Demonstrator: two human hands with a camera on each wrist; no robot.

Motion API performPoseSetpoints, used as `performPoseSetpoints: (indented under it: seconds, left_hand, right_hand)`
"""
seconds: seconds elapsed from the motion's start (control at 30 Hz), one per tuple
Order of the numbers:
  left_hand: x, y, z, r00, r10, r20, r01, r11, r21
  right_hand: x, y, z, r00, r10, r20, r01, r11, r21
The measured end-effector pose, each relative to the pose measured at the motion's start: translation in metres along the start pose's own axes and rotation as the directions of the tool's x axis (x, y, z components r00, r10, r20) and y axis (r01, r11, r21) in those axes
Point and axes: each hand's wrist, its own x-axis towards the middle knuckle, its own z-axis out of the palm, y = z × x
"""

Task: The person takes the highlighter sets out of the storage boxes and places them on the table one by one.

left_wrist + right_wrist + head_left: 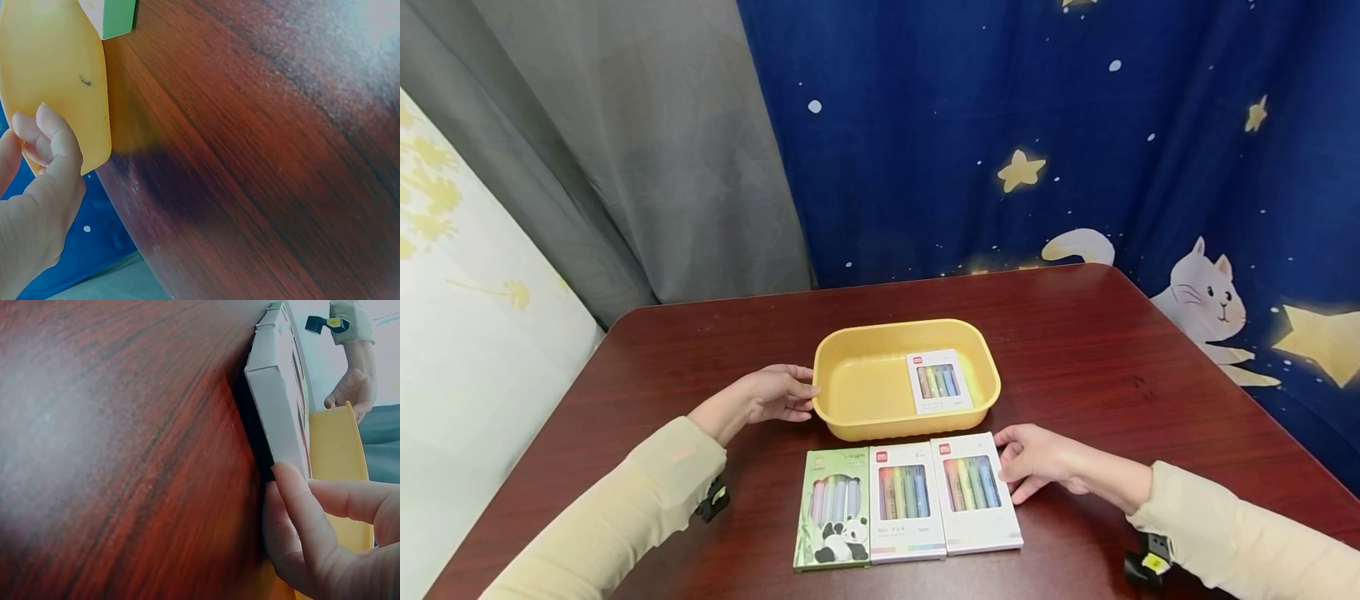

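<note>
My left hand (778, 393) grips the left end of a yellow plastic bin (865, 428) by its rim. Bent fingers (59, 134) lie against that end in the left wrist view. Inside the bin, at its right, lies a white box of coloured pens (942, 402). In front stand three flat pen boxes side by side: a green panda box (810, 517), a middle white box (907, 533) and a right white box (976, 533). My right hand (1037, 458) pinches the right white box at its right edge; the right wrist view shows fingers (300, 506) at its side.
Everything rests on a dark red-brown wooden table (700, 358) with rounded far corners. A grey curtain (625, 150) and a blue star-patterned curtain (925, 150) hang behind it. Black devices (713, 498) are strapped at both wrists.
</note>
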Motion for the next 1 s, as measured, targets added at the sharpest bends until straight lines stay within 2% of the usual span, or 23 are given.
performPoseSetpoints:
  seconds: [0.63, 1.0]
  left_hand:
    - [0.0011, -0.0004, -0.0012, 1.000, 0.002, -0.005, -0.002, 1.000, -0.002]
    - [0.0010, -0.0012, -0.0006, 1.000, 0.000, 0.001, 0.000, 1.000, -0.008]
  right_hand:
    - [-0.0001, -0.0041, 0.0045, 0.998, 0.033, -0.052, -0.036, 0.998, -0.058]
    - [0.0011, -0.0069, 0.0025, 0.997, 0.070, -0.040, -0.073, 0.993, -0.093]
